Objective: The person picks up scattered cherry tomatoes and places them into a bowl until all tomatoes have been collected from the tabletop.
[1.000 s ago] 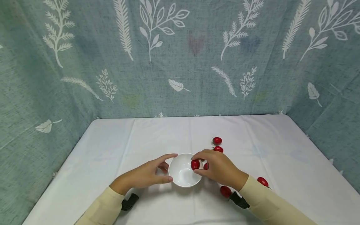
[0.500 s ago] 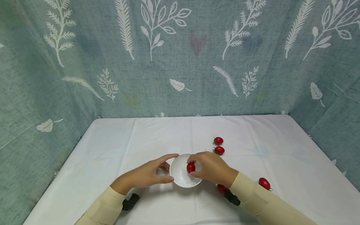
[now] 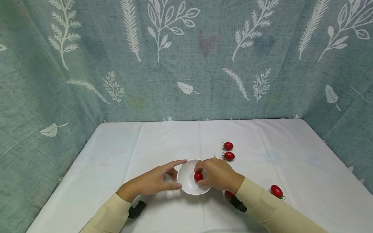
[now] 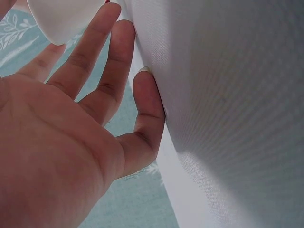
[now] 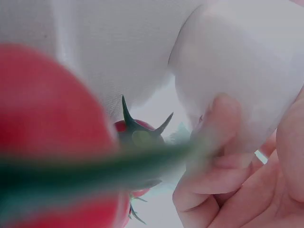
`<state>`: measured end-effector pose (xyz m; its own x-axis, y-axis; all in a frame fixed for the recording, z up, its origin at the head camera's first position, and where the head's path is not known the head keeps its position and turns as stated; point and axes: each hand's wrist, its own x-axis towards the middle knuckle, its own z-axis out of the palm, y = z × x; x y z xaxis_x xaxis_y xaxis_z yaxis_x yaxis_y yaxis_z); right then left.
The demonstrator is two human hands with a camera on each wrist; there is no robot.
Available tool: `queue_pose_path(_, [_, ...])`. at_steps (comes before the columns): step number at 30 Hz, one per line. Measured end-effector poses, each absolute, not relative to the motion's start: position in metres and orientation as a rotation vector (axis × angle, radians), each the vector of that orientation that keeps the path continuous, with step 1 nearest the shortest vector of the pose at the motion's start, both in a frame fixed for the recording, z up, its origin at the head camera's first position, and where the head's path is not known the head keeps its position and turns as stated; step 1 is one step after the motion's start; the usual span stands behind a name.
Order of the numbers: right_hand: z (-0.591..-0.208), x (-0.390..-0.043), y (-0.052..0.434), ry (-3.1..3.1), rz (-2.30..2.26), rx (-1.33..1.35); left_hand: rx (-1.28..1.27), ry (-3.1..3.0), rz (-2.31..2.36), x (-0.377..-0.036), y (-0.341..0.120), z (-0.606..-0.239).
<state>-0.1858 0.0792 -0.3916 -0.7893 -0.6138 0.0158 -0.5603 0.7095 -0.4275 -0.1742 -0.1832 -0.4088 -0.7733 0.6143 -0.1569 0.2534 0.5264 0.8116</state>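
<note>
A white bowl point(image 3: 186, 181) stands in front of me. My left hand point(image 3: 152, 181) is at its left side, index fingertip and thumb tip at the rim; in the left wrist view the other fingers are extended, the fingers point(image 4: 102, 38) nearest the bowl point(image 4: 61, 21) close to its wall. Inside the bowl, my right hand point(image 3: 220, 174) pinches a red cherry tomato point(image 3: 198, 176) between thumb and index finger. The right wrist view shows that hand's curled fingers point(image 5: 199, 190) against the outside of the bowl point(image 5: 242, 57); the held tomato is hidden there.
Two cherry tomatoes point(image 3: 229, 156) lie beyond the right hand, another cherry tomato point(image 3: 276, 191) to the right. One more tomato point(image 3: 229, 194) shows partly under the right wrist. A white cloth point(image 3: 163, 139) covers the table; a patterned curtain point(image 3: 186, 58) hangs behind.
My right hand has moved left and down into the bowl with the cherry tomato, which now sits lower inside it. The left hand has kept its place at the rim.
</note>
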Motion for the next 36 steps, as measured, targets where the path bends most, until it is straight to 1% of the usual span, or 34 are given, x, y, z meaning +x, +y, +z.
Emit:
queue_pose_path(10, [-0.392,-0.185,0.079,2.782,-0.635,-0.905,0.723,2.349,1.126,-0.175,-0.183,-0.41])
queue_pose_path(14, [-0.39,-0.183,0.085,2.824,-0.637,-0.93,0.748,2.347,1.126,-0.175,-0.182,-0.41])
queue_pose_path(19, [-0.383,-0.172,0.097,2.898,-0.727,-0.969,0.742,2.359,1.118,-0.175,-0.182,-0.41])
queue_pose_path(26, [-0.379,-0.158,0.122,3.023,-0.889,-0.94,0.783,2.383,1.111,-0.176,-0.182,-0.408])
queue_pose_path(33, [-0.381,-0.157,0.144,3.057,-0.985,-0.923,0.746,2.385,1.106,-0.173,-0.181,-0.408])
queue_pose_path(36, [-0.381,-0.159,0.149,3.058,-0.963,-0.865,0.733,2.385,1.107,-0.172,-0.181,-0.408])
